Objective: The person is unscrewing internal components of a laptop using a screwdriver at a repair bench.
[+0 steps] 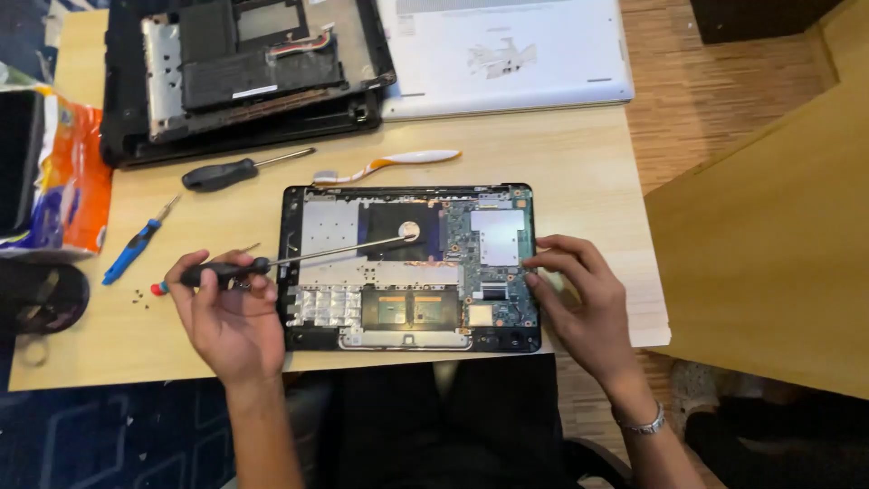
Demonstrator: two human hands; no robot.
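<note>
Your left hand (231, 312) grips the long screwdriver (299, 258), tip over the opened laptop (407, 267) mid-table; right hand (579, 299), fingers loosely curled, steadies its edge. A slip could gouge the board.

Laptop base (409, 268): opened, black frame, flat on wooden table near front edge, innards up. Silver shielding at left, dark square with pale round patch in middle, green-blue board with silver plate at right, foil squares and two dark panels along front.

Screwdriver (272, 262): black handle, red cap, long thin shaft lying nearly level, tip over pale round patch.
</note>
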